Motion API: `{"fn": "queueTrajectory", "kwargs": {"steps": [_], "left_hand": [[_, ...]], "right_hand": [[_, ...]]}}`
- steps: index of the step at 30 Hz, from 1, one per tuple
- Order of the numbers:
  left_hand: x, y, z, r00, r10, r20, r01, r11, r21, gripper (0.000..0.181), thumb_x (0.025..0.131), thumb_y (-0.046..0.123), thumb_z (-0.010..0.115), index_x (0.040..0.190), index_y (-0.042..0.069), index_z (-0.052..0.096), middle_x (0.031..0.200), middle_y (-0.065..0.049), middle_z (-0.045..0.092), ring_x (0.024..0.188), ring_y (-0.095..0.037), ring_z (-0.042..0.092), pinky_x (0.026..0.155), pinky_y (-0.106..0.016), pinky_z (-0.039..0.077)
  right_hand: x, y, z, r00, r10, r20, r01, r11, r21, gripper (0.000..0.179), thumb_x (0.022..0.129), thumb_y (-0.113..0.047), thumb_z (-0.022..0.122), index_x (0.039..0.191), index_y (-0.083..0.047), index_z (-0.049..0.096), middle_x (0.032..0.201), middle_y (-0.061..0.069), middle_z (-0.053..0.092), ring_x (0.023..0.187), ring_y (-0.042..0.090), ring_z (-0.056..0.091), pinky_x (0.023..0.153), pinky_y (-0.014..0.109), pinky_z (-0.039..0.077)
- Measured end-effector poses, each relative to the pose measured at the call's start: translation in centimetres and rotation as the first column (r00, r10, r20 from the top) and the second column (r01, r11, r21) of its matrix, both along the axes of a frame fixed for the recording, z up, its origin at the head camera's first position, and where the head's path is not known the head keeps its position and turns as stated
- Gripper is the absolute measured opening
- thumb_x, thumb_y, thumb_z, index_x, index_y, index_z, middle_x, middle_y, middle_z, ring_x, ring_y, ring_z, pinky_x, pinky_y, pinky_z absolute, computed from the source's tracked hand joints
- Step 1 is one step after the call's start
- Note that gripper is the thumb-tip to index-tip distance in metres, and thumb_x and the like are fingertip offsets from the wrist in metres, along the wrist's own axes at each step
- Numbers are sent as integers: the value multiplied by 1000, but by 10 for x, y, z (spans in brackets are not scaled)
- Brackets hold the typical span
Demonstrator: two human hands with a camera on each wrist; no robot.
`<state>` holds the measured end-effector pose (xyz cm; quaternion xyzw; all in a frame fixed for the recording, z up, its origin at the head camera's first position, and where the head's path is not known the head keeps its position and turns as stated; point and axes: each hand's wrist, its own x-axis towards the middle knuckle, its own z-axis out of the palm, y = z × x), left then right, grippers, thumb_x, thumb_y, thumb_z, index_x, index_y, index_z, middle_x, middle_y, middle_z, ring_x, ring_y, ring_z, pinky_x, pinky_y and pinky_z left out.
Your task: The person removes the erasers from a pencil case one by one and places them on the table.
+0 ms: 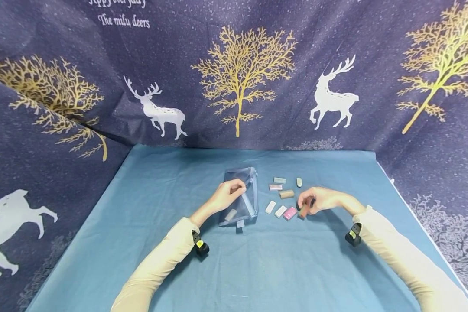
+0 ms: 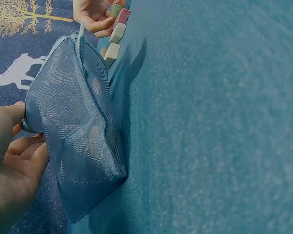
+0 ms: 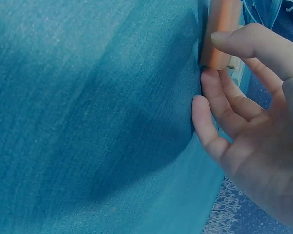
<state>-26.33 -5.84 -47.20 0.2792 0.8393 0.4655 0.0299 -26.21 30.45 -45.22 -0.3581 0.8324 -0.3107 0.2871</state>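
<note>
My left hand [image 1: 227, 196] pinches the upper layer of a blue mesh zip pouch [image 2: 73, 102], raising it off the table. Through the mesh a pale eraser [image 1: 231, 215] shows near the pouch's lower left. To the right, my right hand [image 1: 320, 200] holds an orange-and-green eraser [image 1: 304, 211] low over the cloth. In the right wrist view the thumb presses the orange side of this eraser [image 3: 222, 34], with fingers behind and below it. Beside it lies a pink eraser [image 1: 290, 213], then two white erasers [image 1: 281, 211].
Farther back lie a tan eraser [image 1: 286, 194], a pink-and-white one [image 1: 275, 187], a greenish one [image 1: 279, 180] and a small rounded one [image 1: 299, 182]. A blue cloth [image 1: 257, 268] covers the table. A dark curtain [image 1: 203, 65] with deer and trees hangs behind.
</note>
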Motion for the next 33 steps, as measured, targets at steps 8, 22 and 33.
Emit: {"fn": "queueTrajectory", "kwargs": {"steps": [8,22,33], "left_hand": [[0,2,1,1000,7,-10,-7,1000,-2,25,93,26,53,103,6,62,95,-1,66,78,-8,57,73,-24,48],[-1,1,-1,1000,-1,-3,1,1000,-19,29,93,30,52,105,5,62,91,0,64,72,-10,53,67,-23,46],[-1,2,-3,1000,-2,4,2,1000,-16,30,92,31,52,105,6,62,92,0,65,72,-9,53,67,-23,46]], "right_hand": [[0,0,0,1000,-13,-3,13,999,41,32,69,7,61,97,-9,63,85,7,68,76,21,62,67,26,48],[0,-3,5,999,-36,-38,40,991,131,33,70,1,65,101,-12,63,92,4,66,82,14,61,70,27,48],[-6,-3,12,992,-116,-51,120,988,92,27,77,-12,68,103,-6,63,95,10,65,84,15,60,72,27,48]]}}
